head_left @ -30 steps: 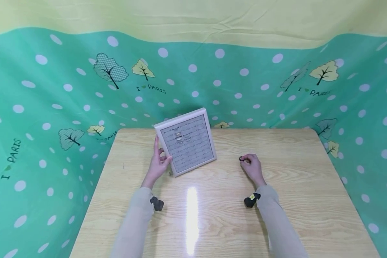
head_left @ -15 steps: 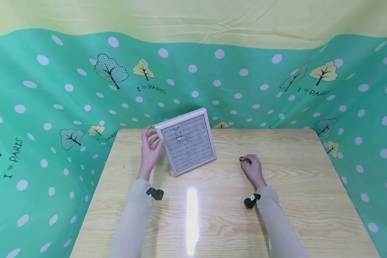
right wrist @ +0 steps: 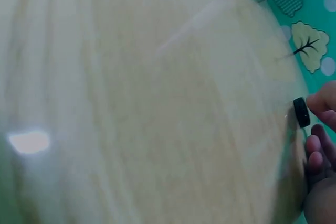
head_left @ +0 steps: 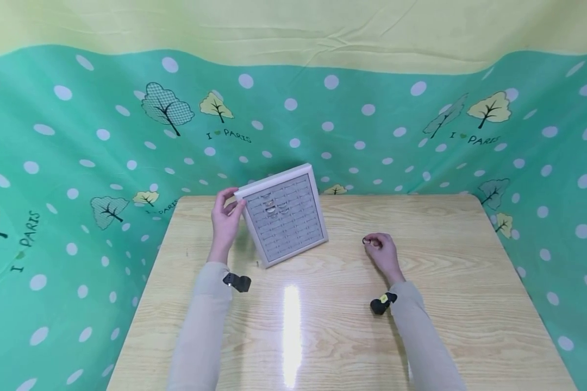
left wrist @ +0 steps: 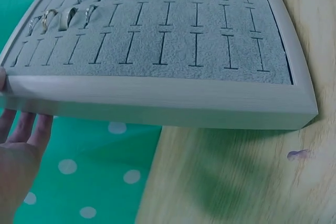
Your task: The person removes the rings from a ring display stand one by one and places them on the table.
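A ring display tray [head_left: 274, 180] with a pale frame and grey slotted padding leans upright, turned at a slant, at the back of the table. My left hand [head_left: 225, 220] holds its upper left corner, thumb on the front frame and fingers behind. In the left wrist view, several silver- and gold-toned rings [left wrist: 67, 18] sit in slots near that corner; many other slots hold nothing. My right hand [head_left: 383, 253] pinches a black ring [right wrist: 301, 112] between thumb and forefinger, low over the table, to the right of the tray.
The wooden table [head_left: 352, 326] reflects a bright strip of light. A dotted green and yellow cloth [head_left: 372, 125] hangs behind and along both sides. Near the tray's lower left corner lies a small purplish bit [left wrist: 297, 155].
My left hand let go of the tray's left side, moved up and left, and now grips its upper left corner. The right hand and the tray have hardly moved.
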Available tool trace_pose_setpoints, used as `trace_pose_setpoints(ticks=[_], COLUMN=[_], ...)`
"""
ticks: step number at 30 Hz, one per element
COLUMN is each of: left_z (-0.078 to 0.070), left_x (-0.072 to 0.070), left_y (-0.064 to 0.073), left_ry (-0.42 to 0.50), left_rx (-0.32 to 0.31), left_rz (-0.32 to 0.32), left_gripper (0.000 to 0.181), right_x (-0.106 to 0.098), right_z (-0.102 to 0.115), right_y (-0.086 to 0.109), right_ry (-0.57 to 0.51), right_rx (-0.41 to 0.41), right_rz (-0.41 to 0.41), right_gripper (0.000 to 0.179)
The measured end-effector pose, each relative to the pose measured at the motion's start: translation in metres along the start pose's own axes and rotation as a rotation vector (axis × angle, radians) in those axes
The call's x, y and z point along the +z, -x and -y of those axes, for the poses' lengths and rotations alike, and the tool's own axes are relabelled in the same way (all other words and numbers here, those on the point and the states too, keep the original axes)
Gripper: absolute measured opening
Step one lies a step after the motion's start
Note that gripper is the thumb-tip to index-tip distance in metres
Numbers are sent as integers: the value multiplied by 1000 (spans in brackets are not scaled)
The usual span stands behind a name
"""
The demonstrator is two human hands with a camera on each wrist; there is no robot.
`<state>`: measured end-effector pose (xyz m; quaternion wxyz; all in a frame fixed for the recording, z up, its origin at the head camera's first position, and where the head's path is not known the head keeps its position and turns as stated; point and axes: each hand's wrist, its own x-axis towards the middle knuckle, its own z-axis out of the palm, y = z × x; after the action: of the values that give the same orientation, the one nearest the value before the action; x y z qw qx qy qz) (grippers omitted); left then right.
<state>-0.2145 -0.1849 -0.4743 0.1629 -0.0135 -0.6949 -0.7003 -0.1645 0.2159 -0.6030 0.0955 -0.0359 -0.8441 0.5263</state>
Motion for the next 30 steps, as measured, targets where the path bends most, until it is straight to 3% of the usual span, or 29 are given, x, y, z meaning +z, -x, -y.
trace_pose_setpoints(ticks=[6, 10, 18, 23, 30], left_z=[4, 4, 6, 8, 11], left_x=[-2, -4, -6, -6, -7], left_y=[-3, -4, -4, -4, -2], left_ry=[74, 113, 180, 193, 163], left_rx=[-16, -47, -68, -73, -33], left_rz=[50, 80, 97, 93, 124], left_gripper=[40, 42, 40, 38, 43], right_x=[-1, 3, 23, 40, 50], right_z=[16, 34, 75, 93, 134], right_y=[-2, -3, -9, -13, -15], right_ry=[-65, -110, -144, -146, -277], right_rx=[131, 158, -5, -37, -143], right_rz=[-15, 9, 94, 138, 236], right_gripper=[25, 27, 24, 25, 33])
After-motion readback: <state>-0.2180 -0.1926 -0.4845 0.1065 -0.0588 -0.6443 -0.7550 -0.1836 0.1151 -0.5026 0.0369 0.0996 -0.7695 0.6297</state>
